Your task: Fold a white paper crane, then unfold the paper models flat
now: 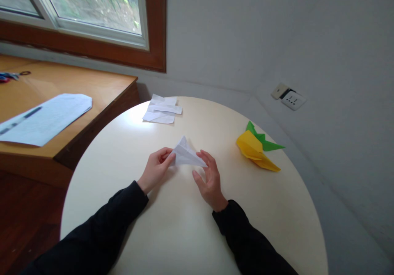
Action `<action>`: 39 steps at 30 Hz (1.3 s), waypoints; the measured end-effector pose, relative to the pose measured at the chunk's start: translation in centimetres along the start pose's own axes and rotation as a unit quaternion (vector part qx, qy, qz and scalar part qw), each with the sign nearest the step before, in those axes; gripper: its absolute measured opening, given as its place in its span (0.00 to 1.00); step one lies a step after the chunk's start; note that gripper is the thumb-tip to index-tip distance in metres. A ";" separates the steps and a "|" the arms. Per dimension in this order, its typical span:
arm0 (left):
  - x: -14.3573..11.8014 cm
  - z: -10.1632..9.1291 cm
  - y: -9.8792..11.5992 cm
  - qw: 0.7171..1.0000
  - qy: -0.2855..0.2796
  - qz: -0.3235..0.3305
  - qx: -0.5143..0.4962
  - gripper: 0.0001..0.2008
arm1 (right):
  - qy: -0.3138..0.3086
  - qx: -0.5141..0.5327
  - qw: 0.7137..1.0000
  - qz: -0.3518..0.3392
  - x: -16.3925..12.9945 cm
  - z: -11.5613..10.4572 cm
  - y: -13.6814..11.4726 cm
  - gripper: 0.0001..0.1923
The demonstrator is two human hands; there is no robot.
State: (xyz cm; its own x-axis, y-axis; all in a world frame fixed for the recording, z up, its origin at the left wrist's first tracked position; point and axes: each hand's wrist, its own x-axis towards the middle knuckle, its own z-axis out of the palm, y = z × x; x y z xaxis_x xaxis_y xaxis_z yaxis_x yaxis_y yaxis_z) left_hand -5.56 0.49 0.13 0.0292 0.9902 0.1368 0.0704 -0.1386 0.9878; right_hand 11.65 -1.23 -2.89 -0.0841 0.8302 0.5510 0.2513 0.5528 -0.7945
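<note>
Left hand (156, 169): fingers curled, thumb and fingertips pinching the left edge of the white fold (186, 154). Fold is a pointed, wedge-shaped paper piece, held between both hands just above the table (172, 234); apex points away from the person.

Right hand (209, 179): fingers loosely spread, palm facing left, fingertips touching the fold's right tip. Not pinching; grip on paper not confirmed.

Both forearms in black sleeves (123, 215), resting on/over the table.

Right of right hand, well apart: yellow fold (255, 150) lying on a green fold (266, 141), approx. at the table edge. Beyond left hand, far side of table: loose white sheets (162, 110). Left of left hand, off the table: wooden desk (76, 86) w/ printed sheet (46, 117). Window (92, 4) above the desk.
</note>
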 end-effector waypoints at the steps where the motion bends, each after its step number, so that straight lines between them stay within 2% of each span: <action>1: 0.1 0.0 0.0 1.000 -0.004 -0.019 -0.020 0.12 | -0.001 -0.001 1.000 -0.013 0.0 0.0 0.0 0.28; 4: 0.3 0.0 0.0 0.995 -0.019 -0.059 -0.074 0.13 | 0.016 -0.077 0.994 -0.073 0.0 0.1 -0.2 0.30; 8: 0.2 0.1 0.0 0.990 -0.034 -0.090 -0.099 0.11 | 0.032 -0.216 0.965 -0.145 0.2 0.2 -0.5 0.25; 12: 0.0 0.2 0.3 0.988 -0.067 -0.117 -0.071 0.12 | 0.047 -0.276 0.946 -0.165 0.3 0.1 -0.4 0.18; 14: 0.0 0.2 0.3 0.990 -0.077 -0.110 -0.040 0.12 | 0.048 -0.288 0.942 -0.164 0.3 -0.1 -0.2 0.14; 21: -0.2 0.5 -0.3 0.993 -0.072 0.000 0.095 0.10 | 0.027 -0.273 0.950 -0.149 0.5 -0.2 -0.2 0.09; 24: -0.6 0.5 -0.6 0.989 -0.064 0.029 0.129 0.09 | 0.019 -0.259 0.954 -0.152 0.5 -0.2 -0.2 0.11; 29: -0.9 0.5 -0.8 0.984 -0.053 0.061 0.161 0.11 | 0.043 -0.261 0.951 -0.160 0.5 -0.1 -0.2 0.11; 35: -1.1 0.5 -0.6 0.955 -0.051 0.164 0.243 0.07 | 0.055 -0.269 0.948 -0.162 0.6 0.0 -0.1 0.09; 39: -1.1 0.6 -0.8 0.940 -0.057 0.219 0.255 0.11 | 0.064 -0.273 0.947 -0.159 0.6 0.0 -0.2 0.08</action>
State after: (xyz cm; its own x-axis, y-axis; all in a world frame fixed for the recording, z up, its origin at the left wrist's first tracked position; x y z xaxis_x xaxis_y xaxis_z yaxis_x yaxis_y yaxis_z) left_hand -5.05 -0.53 -0.91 0.2718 0.8318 0.4840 0.4951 -0.5521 0.6708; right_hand 11.56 -0.80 -2.42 -0.1312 0.5935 0.7940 0.6965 0.6252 -0.3522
